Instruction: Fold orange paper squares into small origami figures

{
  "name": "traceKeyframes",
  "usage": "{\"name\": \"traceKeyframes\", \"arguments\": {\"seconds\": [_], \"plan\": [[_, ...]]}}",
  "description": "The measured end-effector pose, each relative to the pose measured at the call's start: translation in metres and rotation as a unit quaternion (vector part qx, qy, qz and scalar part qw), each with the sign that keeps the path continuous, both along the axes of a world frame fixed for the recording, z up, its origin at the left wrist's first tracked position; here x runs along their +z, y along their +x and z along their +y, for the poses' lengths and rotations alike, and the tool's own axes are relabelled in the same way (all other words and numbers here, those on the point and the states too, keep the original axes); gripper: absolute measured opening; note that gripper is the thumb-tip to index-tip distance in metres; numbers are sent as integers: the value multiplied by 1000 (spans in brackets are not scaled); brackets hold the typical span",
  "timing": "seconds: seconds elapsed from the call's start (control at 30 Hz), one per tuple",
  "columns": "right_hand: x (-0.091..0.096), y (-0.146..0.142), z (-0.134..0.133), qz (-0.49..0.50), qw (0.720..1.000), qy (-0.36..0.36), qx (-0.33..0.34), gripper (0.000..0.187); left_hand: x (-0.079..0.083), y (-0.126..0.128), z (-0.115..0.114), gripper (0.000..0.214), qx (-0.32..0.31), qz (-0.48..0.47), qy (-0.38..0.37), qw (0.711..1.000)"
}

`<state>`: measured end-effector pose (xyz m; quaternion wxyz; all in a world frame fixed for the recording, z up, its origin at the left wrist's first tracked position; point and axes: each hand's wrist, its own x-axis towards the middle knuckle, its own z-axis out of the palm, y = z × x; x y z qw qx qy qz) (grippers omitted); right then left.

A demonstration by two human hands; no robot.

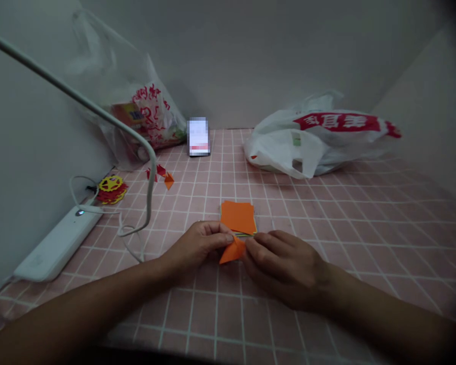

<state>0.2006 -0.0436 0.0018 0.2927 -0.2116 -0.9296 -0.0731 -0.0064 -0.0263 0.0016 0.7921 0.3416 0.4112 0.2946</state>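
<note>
Between my two hands is a piece of folded orange paper [232, 252], with a pointed corner toward me. My left hand [199, 246] pinches its upper left edge between thumb and fingers. On the other side, the fingertips of my right hand [285, 261] are closed on its right corner. Just beyond the folded piece lies a stack of square paper sheets [237, 215], orange on top with yellow and darker edges showing beneath.
Small red and orange folded paper pieces [168, 180] lie left of a phone [198, 137]. Farther left are red and yellow cut-out shapes [112, 188], a white power strip [59, 243] and a white cable [152, 187]. Plastic bags [152, 111] stand at the back left, another bag [281, 144] back right.
</note>
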Motion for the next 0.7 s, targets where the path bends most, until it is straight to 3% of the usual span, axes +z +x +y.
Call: {"name": "traceKeyframes", "arguments": {"seconds": [0.33, 0.47, 0.53, 0.57, 0.63, 0.7], "plan": [[2, -1, 1, -20, 998, 48, 20, 22, 3, 0, 1, 26, -1, 37, -9, 999], [-4, 0, 3, 18, 1000, 14, 16, 14, 4, 0, 1, 26, 7, 82, 25, 996], [-7, 1, 5, 105, 993, -61, -9, 12, 5, 0, 1, 25, 15, 106, 65, 992], [-7, 1, 6, 151, 979, -137, -25, 13, 5, -1, 1, 25, 20, 118, 86, 989], [-5, 0, 7, 214, 928, -299, -54, 16, 6, -1, 0, 23, 25, 139, 117, 983], [-2, -1, 7, 232, 852, -462, -80, 21, 6, -1, 0, 22, 20, 158, 136, 978]]}}
